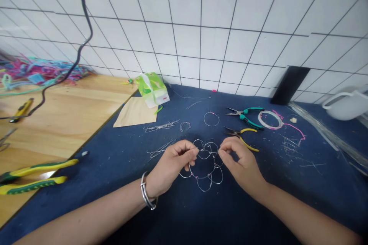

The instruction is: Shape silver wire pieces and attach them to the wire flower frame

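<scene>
A flower-shaped wire frame (203, 177), made of a ring with several looped petals and small pink bindings, lies low over the dark blue mat. My left hand (178, 157), with a silver bangle at the wrist, pinches the frame's upper left side between thumb and forefinger. On the right side, my right hand (239, 157) is closed in a pinch at the edge of a petal. Its fingertips cover what they grip. Just beyond the hands rests a plain wire ring (211, 119) with a bit of pink on top.
Teal-handled pliers (247, 116) and yellow-handled pliers (243, 136) lie right of centre, near a white round dish (270, 120). Wire pieces (161, 126) are at left. A tissue pack (153, 90) stands at the back. Large yellow-green-handled pliers (37, 176) lie on the wooden board.
</scene>
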Demonstrator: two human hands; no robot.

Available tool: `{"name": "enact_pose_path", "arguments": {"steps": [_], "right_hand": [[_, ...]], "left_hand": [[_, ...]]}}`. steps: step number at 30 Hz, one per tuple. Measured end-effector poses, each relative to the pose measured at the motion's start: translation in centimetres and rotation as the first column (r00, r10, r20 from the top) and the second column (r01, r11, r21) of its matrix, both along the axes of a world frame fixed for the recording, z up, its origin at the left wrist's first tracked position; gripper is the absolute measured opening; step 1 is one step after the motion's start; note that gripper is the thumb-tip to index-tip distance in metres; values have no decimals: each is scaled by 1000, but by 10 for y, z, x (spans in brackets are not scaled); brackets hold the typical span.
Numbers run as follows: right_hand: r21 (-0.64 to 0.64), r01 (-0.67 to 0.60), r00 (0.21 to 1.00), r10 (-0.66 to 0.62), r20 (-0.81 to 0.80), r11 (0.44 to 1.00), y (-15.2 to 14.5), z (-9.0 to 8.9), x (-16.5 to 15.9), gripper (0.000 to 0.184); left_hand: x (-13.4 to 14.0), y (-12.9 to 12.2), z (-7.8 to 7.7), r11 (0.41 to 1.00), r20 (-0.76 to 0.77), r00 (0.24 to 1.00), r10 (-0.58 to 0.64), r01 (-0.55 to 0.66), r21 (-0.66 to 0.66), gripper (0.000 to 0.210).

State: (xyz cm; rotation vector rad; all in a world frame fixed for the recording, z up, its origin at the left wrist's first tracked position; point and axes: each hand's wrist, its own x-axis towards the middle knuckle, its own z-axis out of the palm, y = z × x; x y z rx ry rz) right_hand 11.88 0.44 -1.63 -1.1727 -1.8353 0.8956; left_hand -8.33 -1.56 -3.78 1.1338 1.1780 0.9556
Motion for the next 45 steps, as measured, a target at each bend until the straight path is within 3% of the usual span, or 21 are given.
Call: {"name": "enact_pose_path", "arguments": {"steps": [3,5,8,10,25,35,45], "right_hand": [[-234,-20,984,-23,-179,972,2,-1,1,8],[-366,-152,945,26,-327,918,2,-2,1,11],[-461,-356,878,122,-463,813,0,-3,-1,14],[-466,-411,854,151,-498,784,-2,-4,-2,15],[-473,-322,877,71,-474,820,-6,-6,-6,11],[-465,-334,871,80,-484,820,-6,-7,-7,8],[-417,-296,907,116,-404,859,-8,-9,-6,13]], "left_hand": [[-1,0,2,999,45,998,-34,35,-13,18],[-1,0,4,998,61,996,-65,66,-23,18],[0,-1,7,993,67,992,-108,110,-30,16],[2,-2,8,991,65,989,-131,133,-29,16],[3,-2,8,985,49,985,-164,166,-43,17],[5,-3,9,981,53,981,-184,186,-46,17],[6,-4,8,985,46,985,-165,167,-41,16]]}}
